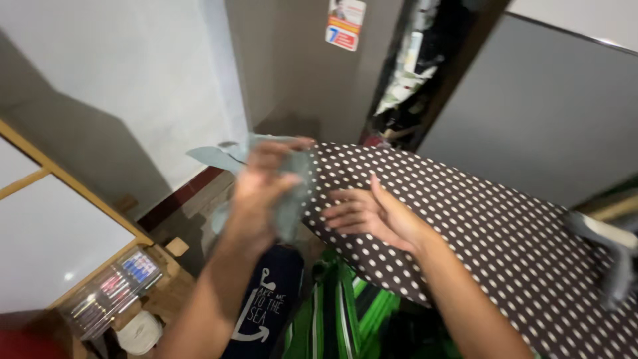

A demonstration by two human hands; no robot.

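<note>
Over the narrow end of the ironing board [505,226], my left hand [262,193] grips a piece of pale grey-green cloth [292,193], fingers curled around it so the fabric bunches in my fist. Part of the cloth sticks out to the left in a flat corner, and the rest hangs down past my palm against the tip of the board. The hand is blurred, so I cannot tell exactly how the fingers close on the fabric.

My right hand [369,216] lies just beside it on the board's cover, which is dark brown with white dots. That hand is flat and spread, palm down, fingers pointing left toward the cloth, holding nothing. The fingertips are near the hanging fabric, but I cannot tell if they touch it.

At the far right edge of the board sits a grey and white object [608,246], blurred, well apart from both hands.

Below the board, between my forearms, hangs a dark blue fabric [269,299] with a white anchor print, and next to it a green, white and black striped fabric [339,312]. Lower left stands a light wooden frame [80,193] with white panels, and by it a clear plastic box [113,292] of small coloured items. A dark open doorway [412,66] shows behind the board.
</note>
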